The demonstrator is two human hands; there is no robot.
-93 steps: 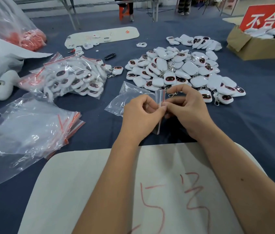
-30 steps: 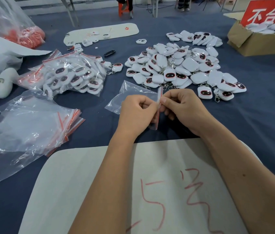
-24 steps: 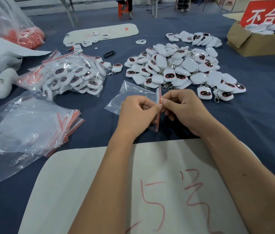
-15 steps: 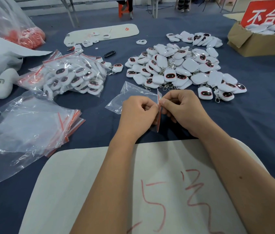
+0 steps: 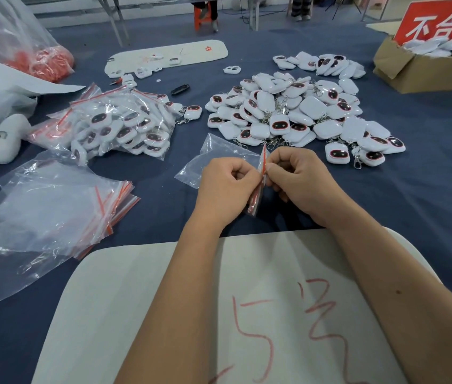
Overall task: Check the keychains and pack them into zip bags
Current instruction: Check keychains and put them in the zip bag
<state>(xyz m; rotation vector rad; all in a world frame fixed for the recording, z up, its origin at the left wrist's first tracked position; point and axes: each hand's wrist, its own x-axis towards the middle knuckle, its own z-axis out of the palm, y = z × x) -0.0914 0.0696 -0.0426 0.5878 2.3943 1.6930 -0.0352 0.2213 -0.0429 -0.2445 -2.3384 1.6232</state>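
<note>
Your left hand (image 5: 226,187) and right hand (image 5: 299,178) meet over the middle of the dark blue cloth table (image 5: 427,195), near its front edge, each pinching one lip of a small clear zip bag with a red seal strip (image 5: 259,178). The film looks thin, limp and slippery, so grip right at the stiffer strip and peel the lips apart. The heap of white rounded plastic keychains with dark faces (image 5: 297,115) lies just beyond; they look light and hard, easy to lift by body or clasp.
</note>
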